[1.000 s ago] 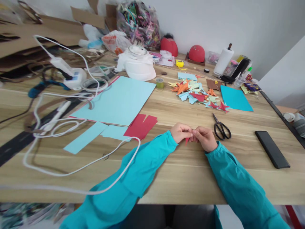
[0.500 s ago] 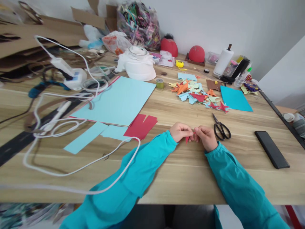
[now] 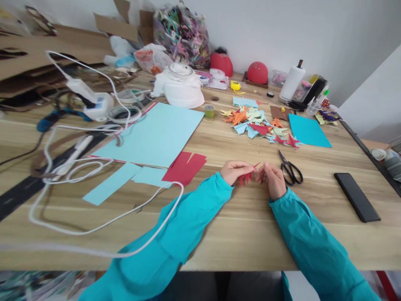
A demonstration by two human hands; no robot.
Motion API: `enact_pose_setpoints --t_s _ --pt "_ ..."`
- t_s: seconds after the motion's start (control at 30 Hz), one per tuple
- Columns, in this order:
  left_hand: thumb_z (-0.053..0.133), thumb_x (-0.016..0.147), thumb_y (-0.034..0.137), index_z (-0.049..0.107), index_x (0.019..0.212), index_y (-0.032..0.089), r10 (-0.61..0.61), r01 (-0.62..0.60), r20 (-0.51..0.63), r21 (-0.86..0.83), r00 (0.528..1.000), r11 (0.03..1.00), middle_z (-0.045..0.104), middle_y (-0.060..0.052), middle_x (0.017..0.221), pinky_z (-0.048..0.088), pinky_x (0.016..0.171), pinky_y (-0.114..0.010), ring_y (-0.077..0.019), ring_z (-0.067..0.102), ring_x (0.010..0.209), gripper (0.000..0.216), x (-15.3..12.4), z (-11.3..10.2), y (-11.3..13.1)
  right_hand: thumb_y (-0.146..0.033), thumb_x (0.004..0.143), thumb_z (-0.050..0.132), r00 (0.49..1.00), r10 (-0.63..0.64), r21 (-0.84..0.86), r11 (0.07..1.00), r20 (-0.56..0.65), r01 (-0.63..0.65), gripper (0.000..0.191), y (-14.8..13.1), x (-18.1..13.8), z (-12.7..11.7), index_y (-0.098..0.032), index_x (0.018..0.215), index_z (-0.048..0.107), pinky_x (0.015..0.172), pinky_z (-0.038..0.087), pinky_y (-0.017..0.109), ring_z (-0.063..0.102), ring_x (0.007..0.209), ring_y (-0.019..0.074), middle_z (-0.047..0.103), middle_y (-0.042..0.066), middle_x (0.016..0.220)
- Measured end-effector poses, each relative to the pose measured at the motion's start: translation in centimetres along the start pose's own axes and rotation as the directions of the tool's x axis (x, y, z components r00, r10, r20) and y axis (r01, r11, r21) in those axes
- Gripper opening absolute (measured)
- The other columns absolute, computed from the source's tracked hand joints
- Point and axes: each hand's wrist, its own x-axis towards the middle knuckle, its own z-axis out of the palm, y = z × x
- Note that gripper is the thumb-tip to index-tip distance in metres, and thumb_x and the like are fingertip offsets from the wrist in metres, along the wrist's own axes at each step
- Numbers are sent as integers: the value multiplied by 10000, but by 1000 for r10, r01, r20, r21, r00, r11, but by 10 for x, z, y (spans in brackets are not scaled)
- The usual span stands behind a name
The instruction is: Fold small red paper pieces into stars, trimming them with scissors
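Between the thumb and fingers of my left hand is a small red folded paper crane, its points showing below the fingers. A thin red tip sticks out toward the right. My right hand is just beside it, thumb and index finger pinched together. Whether anything sits in that pinch I cannot make out. Black-handled scissors lie close to the right of my right hand. Left of my left hand are cut red paper pieces. Farther back spreads a pile of folded paper cranes in orange, blue, yellow and red.
A large light blue sheet and a blue strip lie on the left. A white cable loops across the table and over my left sleeve. A black phone lies at right, a turquoise sheet farther back.
The right fingers have drawn slightly away from the red paper, which both hands were pinching. More of its points now show under my left hand.
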Motion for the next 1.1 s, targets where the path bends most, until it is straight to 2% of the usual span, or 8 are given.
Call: enact_pose_setpoints --t_s 0.17,0.3,0.5,0.6,0.77,0.87,0.97,1.1 --pt "692 547 277 651 607 111 -55 19 -142 -243 988 970 565 3 428 311 338 -185 -59 432 342 181 5 -3 0 -462 758 525 997 -40 -30 999 64 41 319 0 -2 0 -160 675 582 444 381 216 493 477 93 588 15 592" --pt "671 593 251 607 599 116 -95 43 -130 -358 987 933 513 37 390 270 311 -169 -32 362 297 149 7 -4 0 -438 729 572 988 -21 -33 999 153 26 270 -3 -5 3 -169 753 577 469 394 215 518 540 102 601 13 646" --pt "645 652 206 559 669 127 -156 104 -96 -409 983 907 608 -1 507 438 413 -184 -79 536 402 118 5 0 -1 -382 631 682 990 -34 -10 999 140 35 305 -5 -5 9 -184 828 561 478 419 211 551 624 110 619 36 820" --pt "655 650 179 539 680 122 -152 110 -65 -432 986 895 638 -21 574 498 493 -222 -109 602 499 132 2 4 0 -365 615 698 994 -59 -56 996 93 64 288 -2 -4 10 -191 796 558 474 431 215 552 617 117 608 24 774" --pt "699 606 187 522 664 113 -126 105 -24 -405 992 908 627 -20 532 516 530 -270 -124 605 483 201 0 6 -2 -402 660 656 995 -77 -36 996 60 79 264 0 -4 8 -189 768 544 475 443 240 536 515 111 589 -8 610" --pt "762 508 204 563 726 111 -51 45 -8 -370 999 928 658 -28 612 521 564 -289 -141 625 543 309 0 4 -5 -398 661 657 995 -91 -20 996 51 92 252 -3 -4 8 -187 748 548 472 435 239 529 497 105 588 -11 598" --pt "794 431 186 611 798 108 49 -57 -40 -240 998 969 679 -35 673 519 623 -287 -152 638 615 418 -1 3 -7 -384 657 663 994 -98 -32 995 46 99 234 -6 -5 7 -181 703 557 463 413 229 517 498 98 590 -7 609" --pt "785 452 239 647 715 101 136 -139 -108 -25 985 990 674 -34 604 525 649 -303 -151 629 565 328 -2 3 -6 -368 663 662 992 -99 -23 995 80 102 216 -8 -6 7 -176 686 564 458 399 225 511 513 97 611 10 642"
